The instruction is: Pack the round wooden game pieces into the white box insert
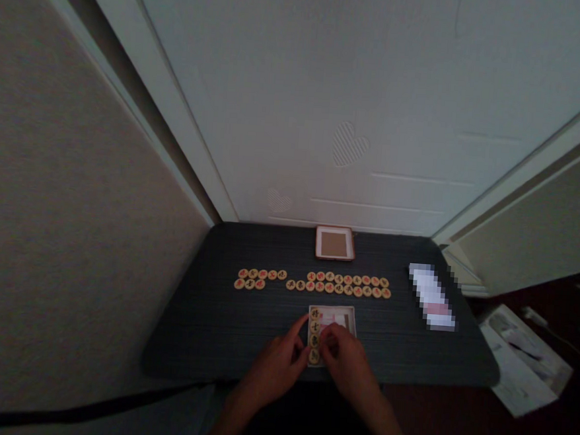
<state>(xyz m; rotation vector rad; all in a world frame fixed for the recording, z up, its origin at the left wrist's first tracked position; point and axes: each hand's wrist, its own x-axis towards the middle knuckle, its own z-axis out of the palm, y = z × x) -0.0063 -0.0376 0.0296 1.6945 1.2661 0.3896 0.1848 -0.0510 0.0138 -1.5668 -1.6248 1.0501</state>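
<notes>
A wide black table with a lined top (213, 318) fills the middle of the view. At its near edge, both hands meet over a small square pale box (347, 314). The left hand (274, 365) is half curled, with its first finger stretched out to the left side of the box. It seems to hold nothing. The right hand (347, 361) bends its fingers down over the middle of the box. I cannot tell if a piece is pinched under them. Four round tan wooden discs with dark marks (314, 335) lie in a line down the left side of the box, touching each other.

To do this well, I think the left finger should keep the box from sliding. Each disc should go in flat, mark side up, tight beside the others.

A big white wall (329, 81) stands behind the table. White papers (518, 366) lie on the floor to the right. On the table, a long double row of the same discs (339, 283) and a shorter row (260, 279) lie just past the box. A blurred white block (432, 297) lies well to the right. A square red-edged lid (335, 243) sits at the far edge. Nothing stands between the hands and the rows. The room is dim, so the marks are hard to read.
</notes>
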